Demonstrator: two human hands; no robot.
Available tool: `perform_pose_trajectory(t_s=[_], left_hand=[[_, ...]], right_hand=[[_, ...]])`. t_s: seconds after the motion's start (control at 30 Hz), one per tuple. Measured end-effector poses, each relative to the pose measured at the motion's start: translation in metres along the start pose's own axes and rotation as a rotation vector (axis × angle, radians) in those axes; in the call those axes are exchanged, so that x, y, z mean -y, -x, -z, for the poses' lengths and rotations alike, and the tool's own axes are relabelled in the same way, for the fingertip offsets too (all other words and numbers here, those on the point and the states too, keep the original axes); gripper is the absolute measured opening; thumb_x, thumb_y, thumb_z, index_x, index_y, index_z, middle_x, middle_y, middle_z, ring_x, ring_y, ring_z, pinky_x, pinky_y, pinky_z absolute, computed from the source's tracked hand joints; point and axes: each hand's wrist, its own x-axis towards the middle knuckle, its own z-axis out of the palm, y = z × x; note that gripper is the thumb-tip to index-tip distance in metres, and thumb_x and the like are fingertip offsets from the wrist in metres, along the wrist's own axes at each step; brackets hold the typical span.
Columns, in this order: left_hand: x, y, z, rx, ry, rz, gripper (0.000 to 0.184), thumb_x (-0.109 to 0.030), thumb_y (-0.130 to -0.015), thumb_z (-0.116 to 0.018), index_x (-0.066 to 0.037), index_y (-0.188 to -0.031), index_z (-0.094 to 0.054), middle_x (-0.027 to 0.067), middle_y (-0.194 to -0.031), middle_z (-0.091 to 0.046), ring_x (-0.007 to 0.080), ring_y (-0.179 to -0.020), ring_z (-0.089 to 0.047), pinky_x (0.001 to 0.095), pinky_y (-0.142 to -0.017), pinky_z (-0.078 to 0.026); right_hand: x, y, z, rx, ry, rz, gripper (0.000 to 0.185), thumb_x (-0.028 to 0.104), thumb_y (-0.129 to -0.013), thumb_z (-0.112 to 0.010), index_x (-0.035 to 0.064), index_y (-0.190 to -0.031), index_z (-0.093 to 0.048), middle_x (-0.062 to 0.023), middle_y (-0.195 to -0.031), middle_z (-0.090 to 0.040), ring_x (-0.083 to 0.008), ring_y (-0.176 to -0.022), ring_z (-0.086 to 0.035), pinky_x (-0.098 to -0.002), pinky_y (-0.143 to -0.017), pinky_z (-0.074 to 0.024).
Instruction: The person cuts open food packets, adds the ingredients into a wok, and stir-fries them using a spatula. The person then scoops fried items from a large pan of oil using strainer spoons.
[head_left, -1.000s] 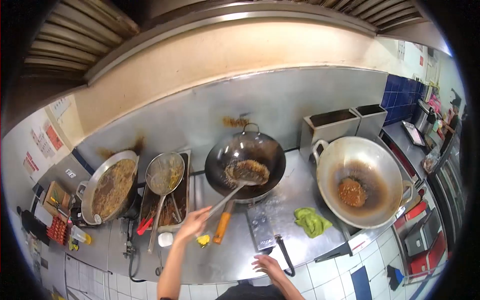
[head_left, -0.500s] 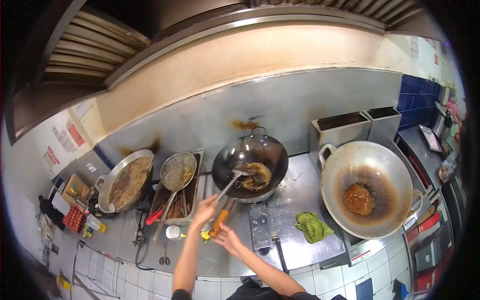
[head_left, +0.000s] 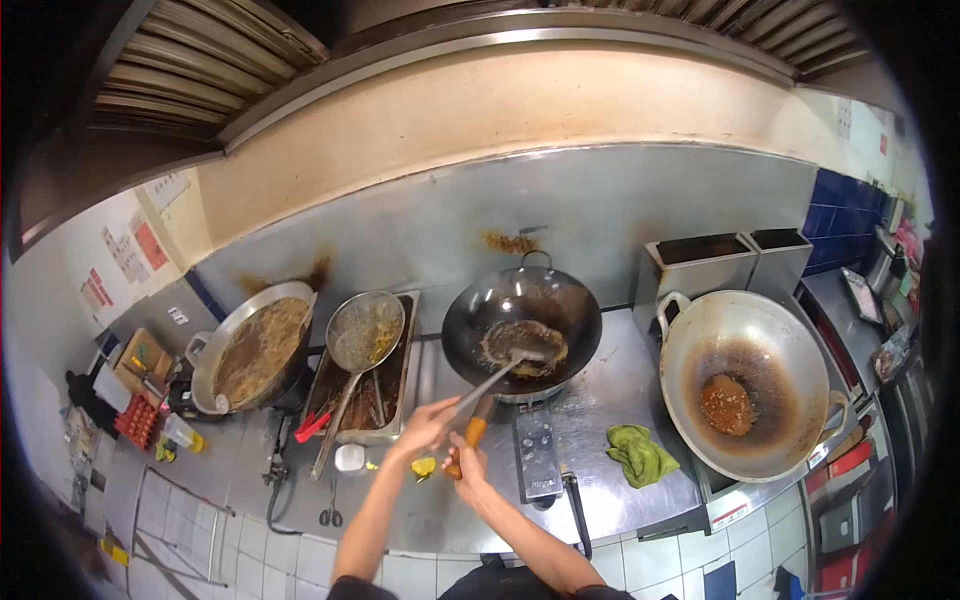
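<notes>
My left hand is closed round the handle of a long metal ladle, whose head rests in brown food inside the black wok. Just to its right, my right hand grips the orange wooden handle of that wok. Below the wok is a dark control unit on the steel counter. A yellow item and a white round item lie left of my hands.
At left are a pan of brown food, a strainer over a tray, red-handled tongs and scissors. At right are a green cloth and a large pale wok.
My right hand has moved left and up from the counter's front edge and taken hold of the wok's wooden handle. The ladle head has shifted within the wok.
</notes>
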Motion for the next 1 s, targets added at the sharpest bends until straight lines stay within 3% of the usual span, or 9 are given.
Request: perform_pose_trajectory(t_s=[0.07, 0.23, 0.37, 0.43, 0.53, 0.63, 0.77, 0.83, 1.0], left_hand=[[-0.012, 0.018, 0.031, 0.034, -0.135, 0.051, 0.041, -0.018, -0.094, -0.052, -0.008, -0.134, -0.052, -0.0056, -0.057, -0.044, 0.0046, -0.044, -0.034, 0.0237, -0.040, -0.027], [0.010, -0.051, 0.018, -0.130, -0.174, -0.157, 0.039, -0.019, -0.094, -0.052, -0.011, -0.132, -0.055, -0.0048, -0.057, -0.045, 0.0062, -0.044, -0.036, 0.0255, -0.039, -0.029], [0.012, -0.039, 0.018, 0.003, -0.101, -0.127, 0.039, -0.019, -0.095, -0.051, -0.012, -0.133, -0.054, -0.0040, -0.057, -0.045, 0.0068, -0.043, -0.033, 0.0257, -0.038, -0.027], [-0.002, -0.010, 0.060, 0.195, -0.040, 0.068, 0.042, -0.019, -0.097, -0.051, -0.011, -0.138, -0.048, -0.0076, -0.056, -0.038, 0.0048, -0.044, -0.032, 0.0230, -0.038, -0.024], [-0.006, -0.032, 0.086, 0.092, -0.118, 0.012, 0.043, -0.017, -0.096, -0.052, -0.008, -0.137, -0.047, -0.0070, -0.056, -0.039, 0.0047, -0.043, -0.032, 0.0226, -0.038, -0.024], [0.000, -0.058, 0.048, -0.021, -0.169, -0.108, 0.042, -0.017, -0.096, -0.052, -0.006, -0.136, -0.048, -0.0068, -0.057, -0.040, 0.0047, -0.043, -0.032, 0.0231, -0.037, -0.025], [-0.004, -0.029, 0.062, 0.133, -0.106, -0.100, 0.040, -0.018, -0.096, -0.052, -0.007, -0.135, -0.050, -0.0072, -0.058, -0.039, 0.0046, -0.043, -0.032, 0.0225, -0.038, -0.025], [-0.002, -0.020, 0.093, 0.186, -0.053, 0.081, 0.042, -0.022, -0.095, -0.052, -0.006, -0.134, -0.051, -0.0056, -0.055, -0.044, 0.0062, -0.041, -0.034, 0.0255, -0.038, -0.028], [0.000, -0.045, 0.035, 0.014, -0.072, -0.064, 0.042, -0.020, -0.096, -0.052, -0.007, -0.136, -0.049, -0.0063, -0.055, -0.041, 0.0048, -0.041, -0.032, 0.0250, -0.037, -0.024]], right_hand=[[0.014, 0.014, -0.006, -0.048, 0.089, -0.016, 0.025, 0.019, -0.080, -0.071, 0.0080, -0.089, -0.051, -0.0016, -0.067, -0.050, -0.0132, -0.050, -0.049, -0.0297, -0.046, -0.0456], [-0.022, -0.010, -0.020, -0.054, 0.074, 0.013, 0.025, 0.019, -0.081, -0.070, 0.0081, -0.090, -0.050, -0.0013, -0.065, -0.050, -0.0129, -0.048, -0.048, -0.0286, -0.045, -0.0450], [-0.020, -0.009, -0.017, -0.096, 0.121, 0.077, 0.024, 0.019, -0.081, -0.070, 0.0080, -0.086, -0.050, -0.0009, -0.064, -0.049, -0.0122, -0.048, -0.047, -0.0277, -0.044, -0.0430], [-0.006, 0.009, -0.023, -0.117, 0.148, 0.064, 0.021, 0.017, -0.082, -0.069, 0.0083, -0.083, -0.050, -0.0006, -0.063, -0.048, -0.0116, -0.049, -0.046, -0.0277, -0.046, -0.0409], [-0.017, -0.003, -0.024, -0.097, 0.100, 0.080, 0.019, 0.016, -0.083, -0.068, 0.0085, -0.082, -0.050, -0.0002, -0.064, -0.048, -0.0115, -0.050, -0.046, -0.0281, -0.048, -0.0411], [-0.034, -0.016, -0.032, -0.103, 0.075, 0.085, 0.018, 0.014, -0.084, -0.067, 0.0083, -0.082, -0.049, -0.0001, -0.064, -0.047, -0.0115, -0.050, -0.045, -0.0280, -0.048, -0.0407], [-0.019, 0.001, -0.023, -0.076, 0.088, 0.108, 0.017, 0.012, -0.085, -0.065, 0.0080, -0.083, -0.049, -0.0006, -0.064, -0.047, -0.0115, -0.050, -0.045, -0.0279, -0.047, -0.0394], [-0.010, 0.001, -0.025, -0.070, 0.087, 0.122, 0.017, 0.012, -0.084, -0.066, 0.0081, -0.083, -0.049, -0.0007, -0.064, -0.047, -0.0114, -0.050, -0.046, -0.0279, -0.047, -0.0395], [-0.024, 0.000, -0.024, -0.048, 0.047, 0.053, 0.019, 0.013, -0.083, -0.067, 0.0081, -0.084, -0.049, -0.0010, -0.065, -0.049, -0.0114, -0.050, -0.047, -0.0283, -0.046, -0.0404]])
